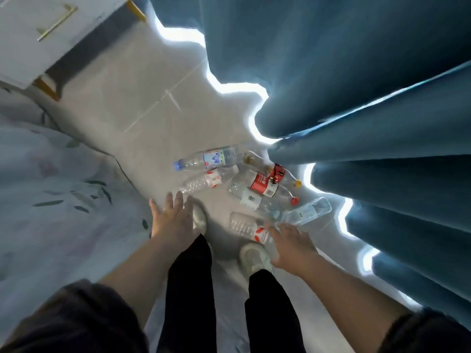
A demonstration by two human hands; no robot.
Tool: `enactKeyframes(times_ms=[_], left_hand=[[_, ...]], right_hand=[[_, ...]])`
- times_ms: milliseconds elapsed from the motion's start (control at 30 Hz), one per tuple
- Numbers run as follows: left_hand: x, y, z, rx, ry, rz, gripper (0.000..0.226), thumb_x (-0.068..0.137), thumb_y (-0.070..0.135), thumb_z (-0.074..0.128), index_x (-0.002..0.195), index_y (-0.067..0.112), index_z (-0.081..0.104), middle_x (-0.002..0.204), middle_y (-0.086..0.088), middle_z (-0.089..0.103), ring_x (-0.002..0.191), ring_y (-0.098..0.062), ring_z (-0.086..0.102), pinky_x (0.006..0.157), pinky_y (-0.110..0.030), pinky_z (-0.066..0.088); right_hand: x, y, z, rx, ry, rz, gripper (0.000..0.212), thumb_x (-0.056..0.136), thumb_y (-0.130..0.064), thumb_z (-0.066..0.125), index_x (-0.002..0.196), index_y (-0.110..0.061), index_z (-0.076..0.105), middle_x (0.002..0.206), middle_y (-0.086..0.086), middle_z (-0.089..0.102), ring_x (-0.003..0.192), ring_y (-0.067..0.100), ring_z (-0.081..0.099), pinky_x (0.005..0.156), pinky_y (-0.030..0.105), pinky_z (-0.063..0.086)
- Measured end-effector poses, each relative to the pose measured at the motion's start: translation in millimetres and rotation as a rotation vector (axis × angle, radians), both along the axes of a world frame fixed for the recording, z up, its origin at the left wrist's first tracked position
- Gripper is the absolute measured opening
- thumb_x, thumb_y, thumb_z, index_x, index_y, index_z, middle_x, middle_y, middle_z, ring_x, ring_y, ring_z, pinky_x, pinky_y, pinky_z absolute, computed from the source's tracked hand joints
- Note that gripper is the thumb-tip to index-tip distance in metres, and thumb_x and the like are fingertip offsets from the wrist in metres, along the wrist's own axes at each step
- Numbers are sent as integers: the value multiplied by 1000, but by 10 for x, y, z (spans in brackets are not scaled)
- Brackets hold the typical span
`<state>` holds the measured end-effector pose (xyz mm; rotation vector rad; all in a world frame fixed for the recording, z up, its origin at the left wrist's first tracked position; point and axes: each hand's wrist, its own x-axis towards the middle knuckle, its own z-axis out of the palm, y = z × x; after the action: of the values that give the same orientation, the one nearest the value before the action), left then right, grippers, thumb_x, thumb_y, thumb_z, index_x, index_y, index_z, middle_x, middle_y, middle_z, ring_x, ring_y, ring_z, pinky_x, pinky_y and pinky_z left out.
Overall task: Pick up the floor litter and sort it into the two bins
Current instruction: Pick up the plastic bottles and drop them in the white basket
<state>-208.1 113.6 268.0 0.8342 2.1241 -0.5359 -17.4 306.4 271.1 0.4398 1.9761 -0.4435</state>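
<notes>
Several empty plastic bottles lie in a heap on the grey tiled floor ahead of my feet. A blue-capped bottle (206, 159) lies farthest away, and a red-labelled bottle (262, 184) is in the middle. A clear bottle (307, 212) lies at the right, and a crushed bottle with a red-and-white label (248, 228) is nearest. My left hand (173, 217) hangs over the floor with fingers spread and holds nothing. My right hand (293, 242) hovers just behind the crushed bottle, fingers relaxed and empty. No bin is in view.
Teal curtains (356, 98) hang along the right with bright light under their hem. A bed with a pale leaf-print cover (51, 200) fills the left. A white cabinet with gold legs (38, 34) stands at the top left. My shoes (254, 258) stand beside the bottles.
</notes>
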Motion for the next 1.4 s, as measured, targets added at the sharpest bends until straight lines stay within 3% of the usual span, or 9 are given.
enactKeyframes(times_ms=[100,200,333,500,667,867,1067,1200,1400], left_hand=[[-294,52,-786,24,2,-9,91,87,60,49,151,15,3,158,-8,8,146,-29,6,112,-62,10],[-419,64,-1520,80,-2,4,90,84,55,56,149,14,9,156,-8,15,144,-29,13,113,-59,13],[-471,116,-2239,173,15,-14,84,80,50,63,143,12,21,148,-8,30,138,-26,27,109,-50,27],[-428,177,-2713,322,8,93,77,71,31,78,133,13,36,134,-10,45,121,-30,47,93,-45,43],[-504,226,-2793,357,-10,102,70,71,23,78,129,11,40,124,-13,51,108,-34,55,88,-44,45],[-580,250,-1995,325,-23,128,67,74,29,75,126,11,38,114,-11,50,100,-30,54,82,-39,43],[-643,275,-630,453,-109,228,67,69,25,78,124,7,44,112,-16,51,105,-35,48,93,-39,37],[-677,335,351,488,-171,110,72,69,17,80,131,11,43,117,-14,47,107,-33,47,96,-36,35],[-530,765,1871,541,-263,-184,70,69,26,80,129,14,47,119,-15,49,108,-35,49,98,-42,36]], right_hand=[[-168,-98,-759,7,-21,-1,87,79,-38,73,147,-29,20,148,8,33,137,30,31,107,48,35],[-229,-251,-1475,32,-71,-3,91,77,-40,75,147,-25,19,148,9,34,136,32,34,105,48,37],[-193,-442,-2181,37,-104,-40,89,74,-41,77,143,-18,25,133,11,45,121,31,47,94,45,46],[-77,-518,-2675,63,-34,-13,84,79,-30,71,146,-17,22,144,12,36,119,31,50,83,42,51],[-85,-531,-2773,60,20,7,83,80,-25,71,147,-13,23,142,12,40,119,32,52,86,40,50],[-372,-204,-2092,39,82,-111,81,74,-33,76,137,-20,27,128,12,46,115,29,49,89,41,47],[-672,181,-761,59,104,-297,87,65,-42,82,132,-21,31,128,10,47,114,32,50,82,42,49],[-588,278,268,133,105,-489,86,65,-39,82,133,-20,31,131,11,45,114,33,51,83,40,47],[-81,361,1924,252,186,-974,87,67,-35,80,137,-20,32,130,12,48,118,34,51,91,40,48]])
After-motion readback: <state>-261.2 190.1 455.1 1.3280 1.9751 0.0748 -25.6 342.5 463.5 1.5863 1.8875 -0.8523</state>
